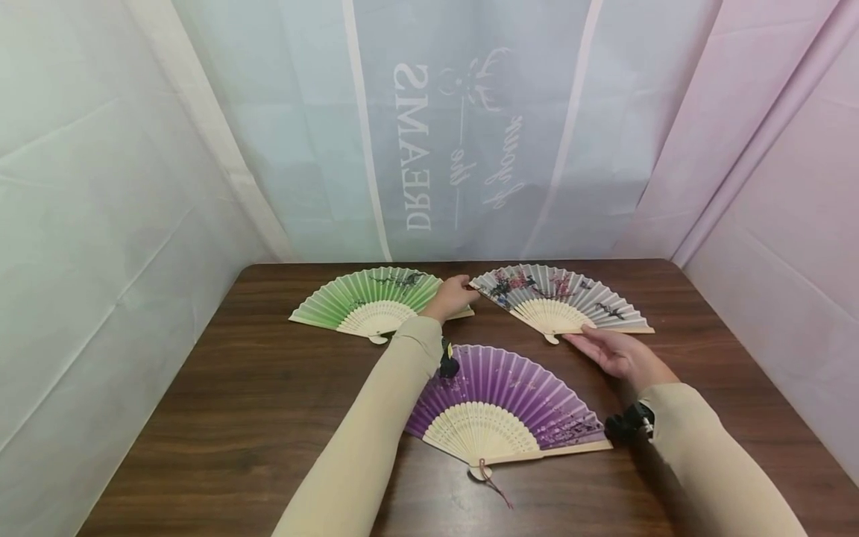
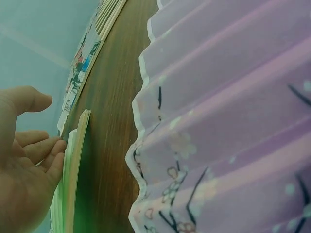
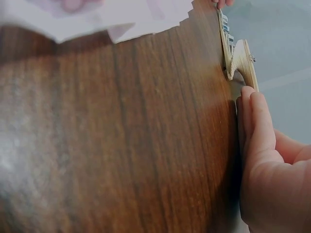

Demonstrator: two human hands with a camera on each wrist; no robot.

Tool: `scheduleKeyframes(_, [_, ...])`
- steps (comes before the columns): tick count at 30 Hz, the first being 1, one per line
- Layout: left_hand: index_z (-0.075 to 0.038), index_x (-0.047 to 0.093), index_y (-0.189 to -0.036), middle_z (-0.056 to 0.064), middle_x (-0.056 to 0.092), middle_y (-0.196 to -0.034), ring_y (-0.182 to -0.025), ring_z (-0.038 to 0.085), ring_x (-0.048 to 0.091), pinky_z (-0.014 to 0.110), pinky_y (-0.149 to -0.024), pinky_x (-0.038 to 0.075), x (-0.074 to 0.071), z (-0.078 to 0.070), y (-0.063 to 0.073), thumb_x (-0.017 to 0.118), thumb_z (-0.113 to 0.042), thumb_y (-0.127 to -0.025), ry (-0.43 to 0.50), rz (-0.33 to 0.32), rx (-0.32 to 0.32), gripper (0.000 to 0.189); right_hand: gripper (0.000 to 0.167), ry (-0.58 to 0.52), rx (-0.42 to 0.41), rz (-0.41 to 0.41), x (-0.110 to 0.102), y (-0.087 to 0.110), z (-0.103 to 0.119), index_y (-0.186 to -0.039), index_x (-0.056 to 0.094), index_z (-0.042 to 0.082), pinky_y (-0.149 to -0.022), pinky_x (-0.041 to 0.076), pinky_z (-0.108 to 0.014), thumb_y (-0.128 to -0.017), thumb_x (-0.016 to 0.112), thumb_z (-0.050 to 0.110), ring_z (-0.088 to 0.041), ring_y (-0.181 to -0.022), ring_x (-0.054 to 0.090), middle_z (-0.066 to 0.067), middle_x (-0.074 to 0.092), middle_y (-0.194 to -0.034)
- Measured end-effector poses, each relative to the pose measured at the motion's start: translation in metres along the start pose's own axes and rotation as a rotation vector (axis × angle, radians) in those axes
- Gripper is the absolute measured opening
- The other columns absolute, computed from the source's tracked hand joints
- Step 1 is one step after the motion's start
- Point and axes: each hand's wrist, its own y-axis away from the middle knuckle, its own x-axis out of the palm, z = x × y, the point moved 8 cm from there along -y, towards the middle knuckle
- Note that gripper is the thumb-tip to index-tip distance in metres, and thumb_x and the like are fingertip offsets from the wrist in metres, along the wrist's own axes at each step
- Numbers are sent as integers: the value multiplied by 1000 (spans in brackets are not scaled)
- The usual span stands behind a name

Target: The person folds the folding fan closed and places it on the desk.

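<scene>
Grey pleated fabric with printed blossoms covered the floral fan, which lay spread near the far right of the counter. From where I stood, the right hand was at its lower edge, beside the pivot, fingers reaching out straight and thumb along the edge; whether it pinched or merely touched, I could not tell. The left hand had its fingertips at the fan's left tip, thumb held apart, not clamped. The hands were well apart.

Principal risk, in my judgement: uneven pushing from the two ends could swing the outer sticks inward and partly fold the leaf. A hard press on the tip could crease the fabric. The top of the leaf lay near the counter's far edge, so a forward shove might carry it over.

Secondary risk: the green fan had its right end beside the left hand, where a careless knuckle could shift it.

Nearest the person, the purple fan lay partly beneath the left sleeve. The left-wrist camera overhung its leaf and the right-wrist camera sat just beside its tip; either could snag it on withdrawal.
</scene>
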Motion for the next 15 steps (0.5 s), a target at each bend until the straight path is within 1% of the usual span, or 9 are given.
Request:
scheduleKeyframes(3, [3, 39, -149, 18, 46, -152, -138, 33, 47, 43, -115, 45, -2, 0, 0, 56, -16, -96, 22, -32, 2, 59, 33, 37, -16, 0, 0, -1, 1, -91, 66, 0, -96, 58, -26, -106, 37, 6, -29, -89, 75, -23, 74, -93])
scheduleKeyframes(7, [3, 46, -145, 19, 53, -146, -133, 32, 53, 41, -112, 48, -5, 1, 0, 55, -13, -96, 73, -99, 3, 52, 30, 41, -39, 6, 1, -4, 1, -91, 63, 1, -94, 59, -27, -106, 37, 4, -29, -86, 75, -23, 73, -90])
scheduleKeyframes(12, [3, 55, -136, 19, 64, -132, -123, 31, 61, 38, -105, 54, -11, 5, 1, 58, -11, -95, 182, -208, 5, 44, 26, 19, -67, 2, 1, -4, 1, -90, 61, 1, -94, 60, -27, -104, 40, 1, -29, -84, 75, -22, 72, -89])
scheduleKeyframes(13, [3, 57, -135, 19, 65, -130, -121, 31, 62, 38, -103, 55, -13, 6, 2, 59, -11, -94, 203, -227, 1, 43, 27, -11, -63, 3, 1, -4, 0, -90, 62, 0, -95, 59, -27, -104, 40, 1, -30, -84, 75, -23, 72, -89])
scheduleKeyframes(15, [3, 59, -132, 19, 67, -125, -117, 31, 64, 37, -100, 56, -16, 7, 4, 60, -10, -94, 242, -254, -6, 40, 27, -35, -61, 8, 1, -3, -2, -89, 64, -1, -96, 59, -28, -104, 41, 0, -31, -84, 75, -23, 72, -89])
